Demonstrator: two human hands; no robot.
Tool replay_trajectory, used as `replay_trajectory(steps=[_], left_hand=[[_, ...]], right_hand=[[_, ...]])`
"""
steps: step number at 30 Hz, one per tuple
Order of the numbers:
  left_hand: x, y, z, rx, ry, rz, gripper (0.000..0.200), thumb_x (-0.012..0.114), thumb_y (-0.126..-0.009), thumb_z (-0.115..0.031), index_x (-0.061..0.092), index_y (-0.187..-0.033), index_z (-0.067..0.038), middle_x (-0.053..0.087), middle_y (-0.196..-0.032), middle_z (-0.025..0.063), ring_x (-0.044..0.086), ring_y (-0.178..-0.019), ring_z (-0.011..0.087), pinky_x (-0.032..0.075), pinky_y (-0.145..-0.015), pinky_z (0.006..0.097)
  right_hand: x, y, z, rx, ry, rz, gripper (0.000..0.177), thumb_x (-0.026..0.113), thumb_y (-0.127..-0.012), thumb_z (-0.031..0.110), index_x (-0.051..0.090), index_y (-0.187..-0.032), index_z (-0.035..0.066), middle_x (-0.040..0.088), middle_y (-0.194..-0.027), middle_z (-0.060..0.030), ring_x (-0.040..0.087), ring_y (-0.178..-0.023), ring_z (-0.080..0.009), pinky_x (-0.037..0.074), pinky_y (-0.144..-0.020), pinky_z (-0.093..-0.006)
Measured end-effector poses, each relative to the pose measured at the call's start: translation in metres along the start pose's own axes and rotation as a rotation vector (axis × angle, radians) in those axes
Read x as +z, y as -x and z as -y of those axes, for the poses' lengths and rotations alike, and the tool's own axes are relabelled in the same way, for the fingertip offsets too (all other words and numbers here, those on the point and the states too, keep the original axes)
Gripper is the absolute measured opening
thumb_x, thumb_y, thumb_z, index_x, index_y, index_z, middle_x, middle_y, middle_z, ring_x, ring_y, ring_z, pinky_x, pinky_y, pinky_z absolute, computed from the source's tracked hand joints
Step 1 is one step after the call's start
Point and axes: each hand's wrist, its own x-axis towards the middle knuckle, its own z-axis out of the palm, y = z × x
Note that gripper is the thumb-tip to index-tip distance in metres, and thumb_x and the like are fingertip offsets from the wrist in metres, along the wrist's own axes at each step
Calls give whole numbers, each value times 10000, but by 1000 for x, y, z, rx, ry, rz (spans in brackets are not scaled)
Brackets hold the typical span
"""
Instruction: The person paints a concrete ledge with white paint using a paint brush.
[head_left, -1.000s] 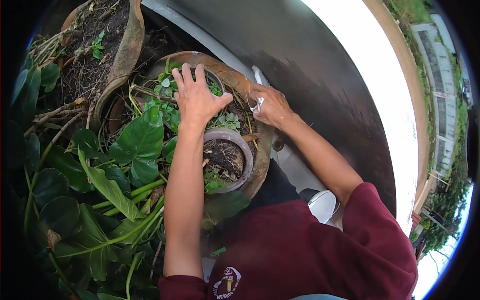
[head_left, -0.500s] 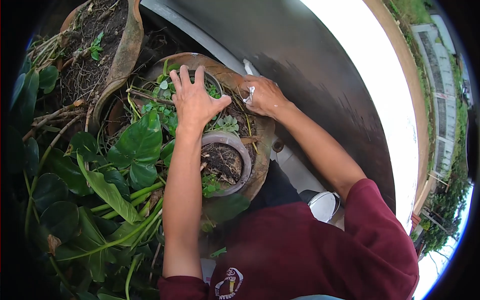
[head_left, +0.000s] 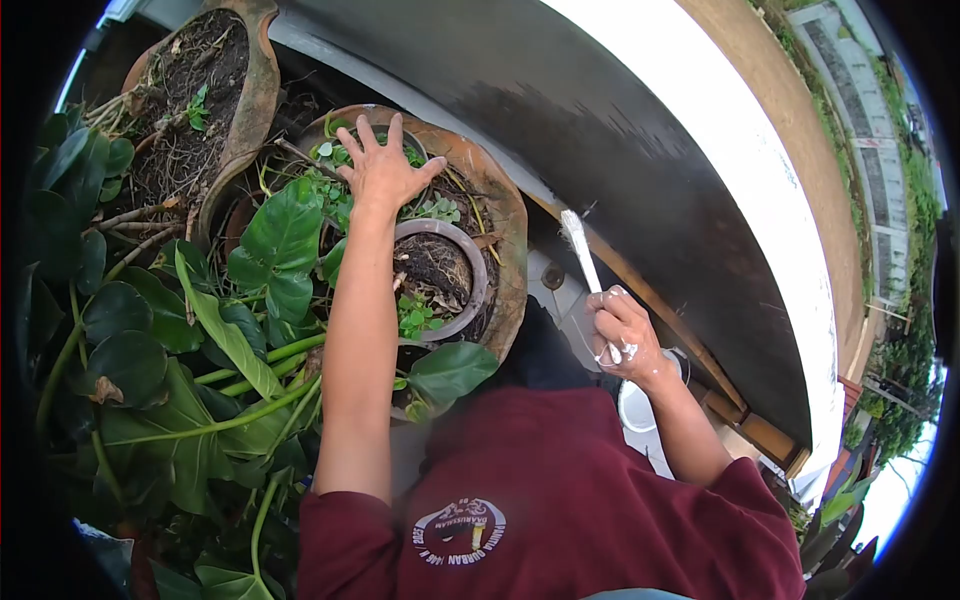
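Brush (head_left: 585, 258): in the right hand, bristle end up and angled toward the wall, apart from it; bristles whitened.
Right hand (head_left: 628, 335): fingers curled closed around the lower handle, leaving the bristle end free, presumably for reach; white smears on the skin.
Bucket (head_left: 636, 405): white, below the right hand and partly hidden by it; its position probably keeps it within easy reach of the brush. Contents cannot be made out.
Wall (head_left: 610, 160): dark face beyond the brush, with a ragged-edged darker patch and a bright white band (head_left: 740, 150) along its outer side.
Left hand (head_left: 380, 180): fingers spread, gripping nothing visible, above the greenery at the large planter; likely a brace or balance for the lean. Contact cannot be confirmed.
Large planter (head_left: 512, 230): clay, between the person and the wall, which appears to force the extended left arm.
Small pot (head_left: 478, 278): inside the large planter, holding soil and roots.
Second planter (head_left: 258, 105): farther left, soil-filled, beyond the broad leaves (head_left: 275, 245).
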Motion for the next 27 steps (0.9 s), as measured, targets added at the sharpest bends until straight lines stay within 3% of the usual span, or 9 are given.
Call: replay_trajectory(steps=[4,7,8,11,12,15,16,21,27], left_hand=[[6,-1,4,55,-34,-7,1066,730,-678,-717,326,-1552,-259,81,-1634,239,26,-1486,511,144,-1058,790],[5,-2,4,125,-25,-91,935,708,-755,-636,383,-1526,-221,143,-1628,211,63,-1488,488,139,-1054,802],[11,-4,8,175,22,-229,820,710,-789,-569,460,-1478,-201,246,-1594,213,147,-1483,448,139,-1059,797],[8,-6,9,220,89,-283,727,711,-815,-541,528,-1422,-185,360,-1546,198,273,-1455,377,184,-1020,804],[5,1,4,239,89,-336,635,720,-818,-505,613,-1332,-147,503,-1441,183,436,-1364,343,281,-1067,691],[1,-5,6,273,197,-299,560,731,-817,-470,674,-1257,-128,616,-1314,187,557,-1252,345,387,-1074,517],[-7,-1,0,261,179,-352,513,735,-824,-433,703,-1210,-96,681,-1208,194,652,-1123,331,474,-999,388],[-30,-14,-10,185,318,-270,524,736,-803,-409,702,-1197,-65,720,-1123,175,691,-1049,310,500,-957,407],[-44,18,-65,294,393,-393,420,727,-842,-366,729,-1122,-53,745,-1013,161,717,-929,294,527,-869,377]], right_hand=[[-3,79,14,230,4,48,224,639,-619,-64,500,-752,51,656,-1066,-103,621,-934,-339,501,-890,-450],[3,133,21,335,33,-22,211,642,-636,-63,534,-780,46,662,-1096,-107,625,-935,-339,503,-887,-449],[5,150,24,412,22,-27,206,641,-649,-69,566,-805,42,671,-1084,-111,632,-935,-341,502,-885,-448],[15,193,30,467,54,-98,207,628,-648,-87,572,-810,30,677,-1052,-118,633,-909,-350,505,-844,-446],[14,199,34,441,43,-156,195,592,-658,-125,545,-795,5,672,-981,-155,628,-828,-357,505,-737,-416],[21,240,33,552,21,-221,221,592,-636,-127,562,-809,6,673,-1018,-133,631,-868,-362,508,-778,-425],[21,250,33,581,35,-234,220,588,-632,-132,565,-808,-3,673,-999,-143,636,-858,-360,510,-769,-410],[22,306,24,679,68,-360,202,585,-653,-140,565,-815,-21,679,-976,-165,645,-855,-366,518,-775,-407],[25,365,17,909,98,-487,146,602,-757,-129,593,-857,-24,694,-957,-152,674,-897,-354,536,-771,-392]])
